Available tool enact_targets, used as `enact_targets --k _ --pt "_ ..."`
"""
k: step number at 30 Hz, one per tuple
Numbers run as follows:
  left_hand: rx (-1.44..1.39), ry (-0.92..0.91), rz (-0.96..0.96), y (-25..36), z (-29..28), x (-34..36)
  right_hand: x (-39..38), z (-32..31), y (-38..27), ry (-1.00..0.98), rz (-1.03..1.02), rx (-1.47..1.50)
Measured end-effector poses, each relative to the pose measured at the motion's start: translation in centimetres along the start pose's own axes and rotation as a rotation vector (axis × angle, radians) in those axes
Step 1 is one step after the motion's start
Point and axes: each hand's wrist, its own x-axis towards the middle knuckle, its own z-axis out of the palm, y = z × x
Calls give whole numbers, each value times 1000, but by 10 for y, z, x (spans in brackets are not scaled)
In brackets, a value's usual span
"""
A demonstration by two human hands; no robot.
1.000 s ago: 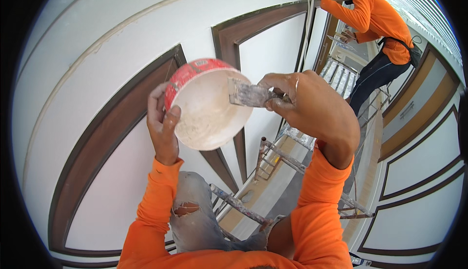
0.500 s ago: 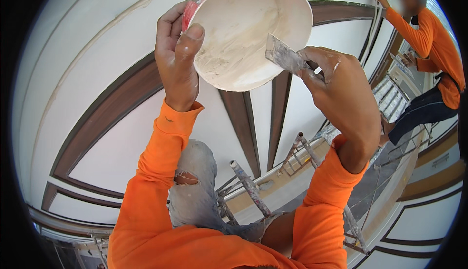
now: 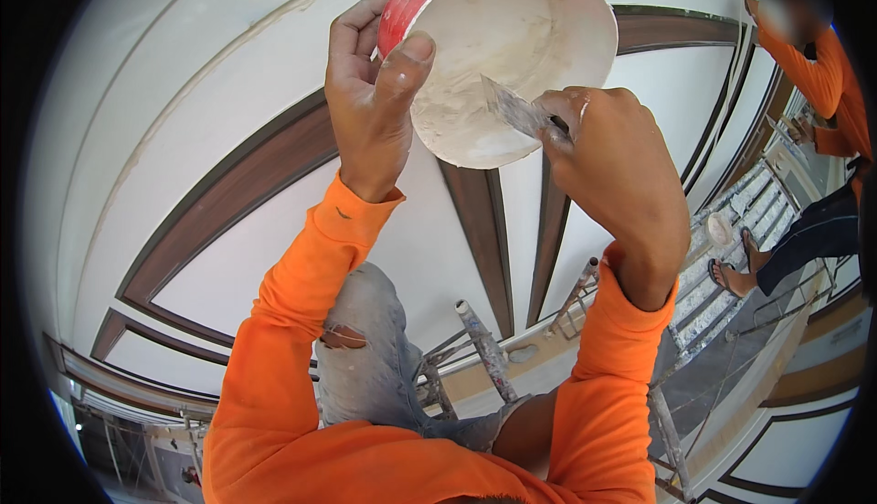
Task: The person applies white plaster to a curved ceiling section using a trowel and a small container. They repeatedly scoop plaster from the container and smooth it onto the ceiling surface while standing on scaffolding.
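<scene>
My left hand (image 3: 375,93) grips the rim of a tub (image 3: 585,33), red outside and whitish inside, with the thumb over the edge and the fingers round the outer wall. The tub is tilted so its inside faces me. Pale putty (image 3: 457,102) is smeared over its bottom and wall. A putty knife (image 3: 513,109) is closed in my right hand (image 3: 621,157); its stained metal blade reaches over the near rim into the tub. The knife's handle is hidden inside my fist.
Metal scaffold tubes (image 3: 484,349) rise by my knee (image 3: 361,349). At right a co-worker (image 3: 831,84) in orange stands on a paint-spattered slatted platform (image 3: 731,230), where a small pale bowl (image 3: 719,229) sits near their feet. White wall panels with dark brown trim (image 3: 237,193) curve behind the tub.
The tub and my left hand have shifted right in view. My right hand has moved slightly left, bringing the knife blade deeper into the tub. The co-worker appears farther right.
</scene>
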Motion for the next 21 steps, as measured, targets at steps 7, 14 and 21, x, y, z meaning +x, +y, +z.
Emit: enact_targets --k 7,14,21 --pt "-13 9 0 -2 5 -4 -6 -10 1 -122 -87 90" --pt "-29 67 23 -1 2 -8 -6 -25 -10 -206 -156 227" --pt "-100 139 -59 -4 -2 -10 -3 -41 32 -347 -52 695"
